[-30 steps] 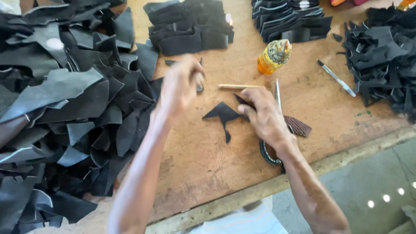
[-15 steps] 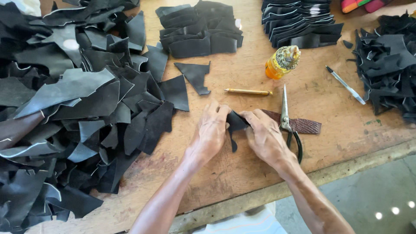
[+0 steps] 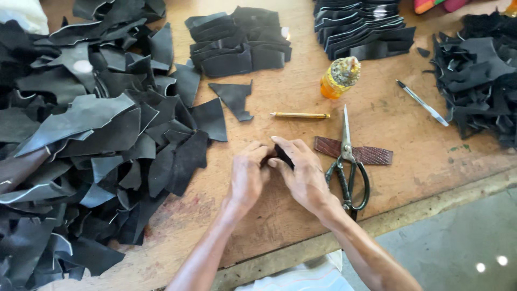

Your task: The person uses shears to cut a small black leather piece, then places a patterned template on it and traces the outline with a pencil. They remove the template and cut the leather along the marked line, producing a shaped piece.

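Both hands pinch one small black leather scrap at the bench's middle.

From the left: the heaped pile of black leather offcuts (image 3: pixel 91 145) crowds the left hand (image 3: pixel 246 177); the small black leather scrap (image 3: pixel 284 156), gripped with the right hand (image 3: pixel 302 173), might slip, or that wrist could nudge the black-handled steel scissors (image 3: pixel 347 161) off the edge.

light: bright, even daylight | shadows: soft, faint | glare: sheen on black leather scraps (image 3: pixel 81 118) | focus: sharp, edges slightly stretched
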Demonstrator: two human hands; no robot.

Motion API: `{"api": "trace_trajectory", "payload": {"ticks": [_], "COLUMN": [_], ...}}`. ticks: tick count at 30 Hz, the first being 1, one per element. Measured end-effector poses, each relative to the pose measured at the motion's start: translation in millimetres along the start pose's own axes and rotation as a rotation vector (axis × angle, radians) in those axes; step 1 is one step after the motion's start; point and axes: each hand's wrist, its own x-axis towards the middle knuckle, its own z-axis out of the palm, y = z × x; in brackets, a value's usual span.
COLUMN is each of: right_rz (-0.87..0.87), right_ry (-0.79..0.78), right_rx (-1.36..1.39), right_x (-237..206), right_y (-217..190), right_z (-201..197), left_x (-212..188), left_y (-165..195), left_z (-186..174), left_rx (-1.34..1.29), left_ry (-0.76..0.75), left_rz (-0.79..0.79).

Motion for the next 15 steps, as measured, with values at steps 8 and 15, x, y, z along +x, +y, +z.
{"api": "trace_trajectory", "payload": {"ticks": [8,15], "right_rz": [-0.07,0.366], "right_ry": [0.089,-0.086], "right_rx": [0.11,0.041], "right_x": [8.0,-5.4], "right_y": [12.3,8.0], "right_z": [-7.3,-92.6], "left_x": [4.1,0.3], "left_y": [-22.5,-23.3], "left_z": [5.5,6.6], "left_rx": [-0.349,-0.381], "left_ry": [-0.023,0.009], "left_rz": [-0.195,-0.26]}}
